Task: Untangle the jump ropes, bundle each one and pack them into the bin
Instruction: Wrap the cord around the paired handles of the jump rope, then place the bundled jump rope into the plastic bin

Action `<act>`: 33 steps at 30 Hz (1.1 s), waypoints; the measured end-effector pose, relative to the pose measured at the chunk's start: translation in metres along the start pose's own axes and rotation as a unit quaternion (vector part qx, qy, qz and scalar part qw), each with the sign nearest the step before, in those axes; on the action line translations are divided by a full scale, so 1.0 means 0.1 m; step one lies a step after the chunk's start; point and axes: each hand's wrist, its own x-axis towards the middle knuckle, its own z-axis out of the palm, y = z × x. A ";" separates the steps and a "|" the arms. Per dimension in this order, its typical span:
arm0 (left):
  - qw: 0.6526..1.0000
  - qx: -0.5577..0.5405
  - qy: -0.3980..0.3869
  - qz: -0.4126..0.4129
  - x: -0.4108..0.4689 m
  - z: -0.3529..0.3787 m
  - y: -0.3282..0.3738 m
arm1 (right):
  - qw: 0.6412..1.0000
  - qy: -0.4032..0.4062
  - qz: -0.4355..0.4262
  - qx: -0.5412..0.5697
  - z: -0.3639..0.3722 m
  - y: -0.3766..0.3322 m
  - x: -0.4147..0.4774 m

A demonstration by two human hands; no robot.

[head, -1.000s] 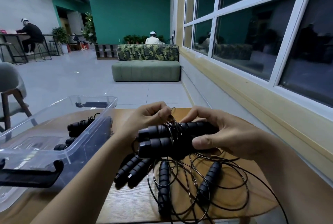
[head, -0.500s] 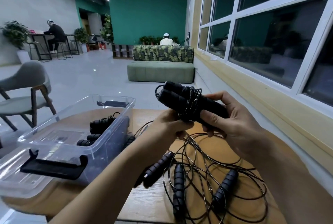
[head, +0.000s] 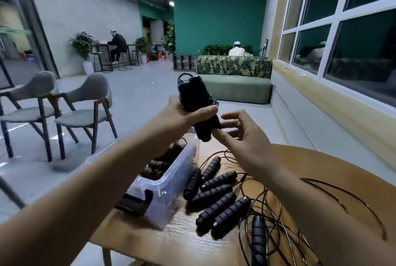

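My left hand (head: 182,116) grips a bundled jump rope (head: 194,97), two black handles wound with thin cord, held up above the far end of the clear plastic bin (head: 171,182). Just right of the bundle's lower end, my right hand (head: 242,137) is spread with relaxed fingers and holds nothing. Bundled ropes (head: 158,165) lie inside the bin. On the round wooden table (head: 300,163) lie several loose black handles (head: 216,197) among tangled black cord (head: 278,223).
The bin has a black latch (head: 137,200) on its near end and stands at the table's left edge. Two grey chairs (head: 85,111) stand on the floor to the left. A green sofa (head: 235,88) and a window wall lie beyond.
The bundle passed from my right hand to my left and rose, tilting upright above the bin. My right hand let go and opened. The view swung left.
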 end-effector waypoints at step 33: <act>0.768 0.593 -0.241 0.027 1.15 -0.76 -1.34 | 0.989 -0.025 -0.100 -0.109 1.13 0.64 -0.09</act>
